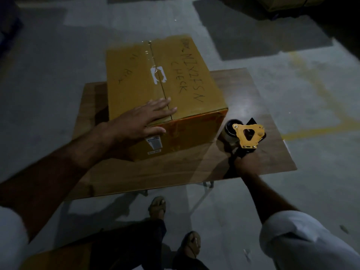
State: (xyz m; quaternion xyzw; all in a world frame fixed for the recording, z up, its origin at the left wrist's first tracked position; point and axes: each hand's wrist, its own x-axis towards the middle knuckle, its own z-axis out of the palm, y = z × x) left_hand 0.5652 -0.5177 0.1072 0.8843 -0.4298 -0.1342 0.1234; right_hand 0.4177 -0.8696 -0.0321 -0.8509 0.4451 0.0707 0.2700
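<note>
A closed brown cardboard box (175, 78) with handwritten black lettering and a taped centre seam stands on a low wooden table (243, 106). My left hand (142, 119) lies flat with straight fingers on the near top edge of the box, over the seam. My right hand (246, 162) grips the handle of a yellow tape dispenser (247, 135) holding a roll of tape, just right of the box's near right corner and above the table top.
The table stands on a grey concrete floor (58, 75) with yellow painted lines (319, 129) at the right. My sandalled feet (175, 227) are in front of the table. Another cardboard piece (58, 258) lies at the bottom left. Dark stacked goods (288, 4) sit far back right.
</note>
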